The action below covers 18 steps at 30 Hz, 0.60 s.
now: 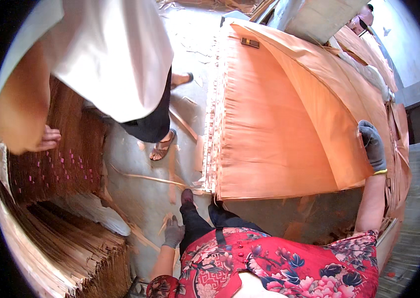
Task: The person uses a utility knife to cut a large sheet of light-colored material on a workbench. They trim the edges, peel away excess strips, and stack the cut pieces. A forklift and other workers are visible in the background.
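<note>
Right hand [371, 149], gloved: grip closed on the near-right edge of the orange sheet [326, 119], finer finger contact hidden. Left hand [173, 234], gloved: grip loose, partly open, low beside the leg [195, 223]. Sheet sits atop the stack [213, 124]; thin, smooth, curled over in a long curved fold.
</note>
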Each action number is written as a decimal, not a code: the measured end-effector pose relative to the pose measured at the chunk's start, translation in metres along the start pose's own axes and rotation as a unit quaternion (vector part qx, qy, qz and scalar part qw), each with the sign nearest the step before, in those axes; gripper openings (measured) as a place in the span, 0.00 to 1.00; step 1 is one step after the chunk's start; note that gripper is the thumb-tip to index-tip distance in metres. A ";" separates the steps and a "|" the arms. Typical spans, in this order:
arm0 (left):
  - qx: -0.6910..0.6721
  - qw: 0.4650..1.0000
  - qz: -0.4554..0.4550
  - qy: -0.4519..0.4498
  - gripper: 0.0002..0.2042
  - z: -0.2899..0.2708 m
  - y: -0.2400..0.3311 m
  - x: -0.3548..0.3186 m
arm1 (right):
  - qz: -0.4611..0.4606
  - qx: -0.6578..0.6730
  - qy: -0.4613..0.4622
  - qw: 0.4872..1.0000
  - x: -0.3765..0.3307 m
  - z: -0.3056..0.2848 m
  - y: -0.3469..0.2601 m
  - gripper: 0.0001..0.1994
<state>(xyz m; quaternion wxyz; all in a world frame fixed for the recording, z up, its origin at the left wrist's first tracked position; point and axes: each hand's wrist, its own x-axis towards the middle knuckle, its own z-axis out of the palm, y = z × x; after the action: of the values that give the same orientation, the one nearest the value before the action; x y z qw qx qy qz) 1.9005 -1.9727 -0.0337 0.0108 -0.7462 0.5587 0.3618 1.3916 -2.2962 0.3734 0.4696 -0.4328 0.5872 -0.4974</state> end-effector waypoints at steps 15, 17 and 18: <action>0.080 0.970 0.231 -0.011 0.33 -0.156 0.217 0.150 | 0.103 -0.030 -0.121 0.987 -0.016 0.047 0.021 0.05; 0.078 0.971 0.210 -0.083 0.33 -0.166 0.238 0.183 | 0.124 -0.038 -0.119 0.984 -0.015 0.058 0.020 0.04; 0.079 0.967 0.227 -0.083 0.33 -0.177 0.253 0.192 | 0.136 -0.043 -0.109 0.984 -0.014 0.060 0.021 0.04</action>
<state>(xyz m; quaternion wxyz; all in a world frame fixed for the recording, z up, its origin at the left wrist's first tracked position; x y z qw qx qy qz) 1.8027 -2.3003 0.0891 0.0341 -0.5642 0.7374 0.3699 1.4526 -2.2910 0.3507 0.5752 -0.4201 0.6068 -0.3527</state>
